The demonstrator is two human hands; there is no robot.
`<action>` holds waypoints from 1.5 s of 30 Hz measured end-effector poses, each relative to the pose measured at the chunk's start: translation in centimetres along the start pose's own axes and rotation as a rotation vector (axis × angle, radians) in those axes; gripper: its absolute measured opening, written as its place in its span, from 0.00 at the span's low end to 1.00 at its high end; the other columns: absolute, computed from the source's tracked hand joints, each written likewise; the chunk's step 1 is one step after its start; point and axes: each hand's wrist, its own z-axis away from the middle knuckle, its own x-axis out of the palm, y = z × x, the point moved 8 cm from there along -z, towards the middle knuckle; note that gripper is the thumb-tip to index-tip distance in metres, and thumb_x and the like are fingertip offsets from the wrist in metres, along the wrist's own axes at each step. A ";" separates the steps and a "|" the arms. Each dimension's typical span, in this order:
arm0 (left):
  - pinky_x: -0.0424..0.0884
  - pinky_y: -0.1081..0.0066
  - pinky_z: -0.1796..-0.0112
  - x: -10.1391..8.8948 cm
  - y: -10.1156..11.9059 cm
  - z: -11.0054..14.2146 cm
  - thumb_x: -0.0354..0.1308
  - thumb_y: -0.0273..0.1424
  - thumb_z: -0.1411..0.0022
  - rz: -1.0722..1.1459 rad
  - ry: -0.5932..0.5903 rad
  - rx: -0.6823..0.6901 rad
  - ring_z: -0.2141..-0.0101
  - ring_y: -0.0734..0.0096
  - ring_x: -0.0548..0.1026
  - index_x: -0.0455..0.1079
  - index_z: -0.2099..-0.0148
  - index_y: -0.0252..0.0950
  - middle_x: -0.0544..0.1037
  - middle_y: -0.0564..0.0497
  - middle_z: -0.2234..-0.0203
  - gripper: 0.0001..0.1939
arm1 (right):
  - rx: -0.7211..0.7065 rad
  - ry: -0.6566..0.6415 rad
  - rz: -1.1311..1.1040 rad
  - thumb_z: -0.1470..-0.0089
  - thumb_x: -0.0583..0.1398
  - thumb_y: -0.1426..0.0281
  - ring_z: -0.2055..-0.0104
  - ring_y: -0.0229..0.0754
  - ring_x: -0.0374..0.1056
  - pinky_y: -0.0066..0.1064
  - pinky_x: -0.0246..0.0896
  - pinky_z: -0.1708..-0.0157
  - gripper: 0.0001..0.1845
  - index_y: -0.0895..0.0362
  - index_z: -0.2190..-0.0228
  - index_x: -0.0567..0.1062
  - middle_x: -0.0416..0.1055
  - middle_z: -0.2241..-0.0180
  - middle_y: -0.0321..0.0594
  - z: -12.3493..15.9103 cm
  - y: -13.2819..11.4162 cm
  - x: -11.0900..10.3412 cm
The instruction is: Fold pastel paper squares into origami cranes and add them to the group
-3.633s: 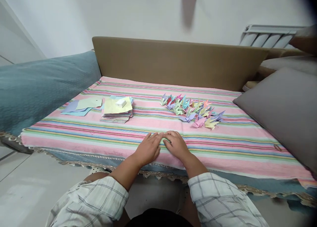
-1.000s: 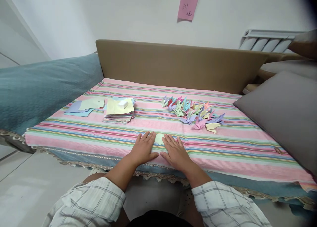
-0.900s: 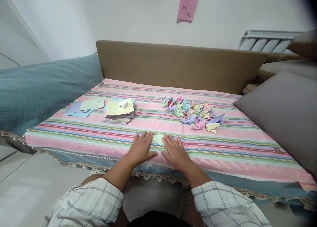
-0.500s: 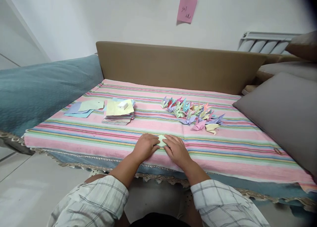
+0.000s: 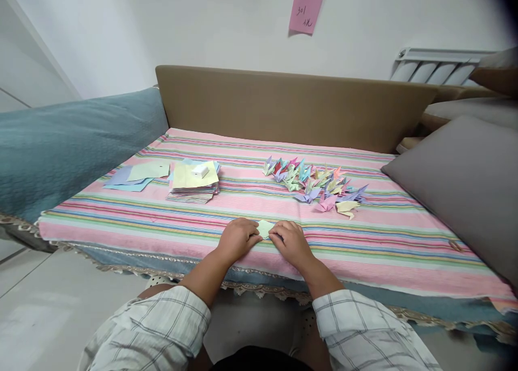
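**On a striped sofa cover [image 5: 133, 241], a pale green paper [image 5: 265, 229] between two hands**

From where I stand, a white wall [image 5: 226, 31] rises behind the sofa, with a pink note [image 5: 306, 10] stuck on it; below stretches a brown backrest [image 5: 283, 103], a blue armrest [image 5: 81, 136] at one end and a grey cushion [image 5: 465, 182] at the other; the person sits facing it all, near the front edge, where the green paper lies on the stripes; the left hand [image 5: 240, 237] has its fingers and thumb curled together on the paper's left end; the right hand [image 5: 292, 240] pinches the right end the same way, leaving the middle uncovered; how firmly they press I cannot tell.

Farther in, to the left, sits a stack of paper [image 5: 194, 191], a yellow sheet [image 5: 184, 176] on top and a small white block [image 5: 199, 170] resting on that; beside it, loose sheets [image 5: 145, 170] overlap; to the right, folded paper birds [image 5: 308, 193] crowd together in many colours, a pink one [image 5: 327, 202] and a pale yellow one [image 5: 347, 207] nearest the person.
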 end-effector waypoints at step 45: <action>0.62 0.62 0.56 0.0 0.2 0.3 0.56 0.29 0.43 0.008 0.138 -0.127 0.58 0.64 0.70 0.71 0.59 0.42 0.78 0.53 0.61 0.08 | 0.183 0.006 -0.022 0.47 0.56 0.69 0.57 0.43 0.63 0.36 0.50 0.56 0.10 0.50 0.64 0.75 0.71 0.62 0.37 -0.9 1.2 0.6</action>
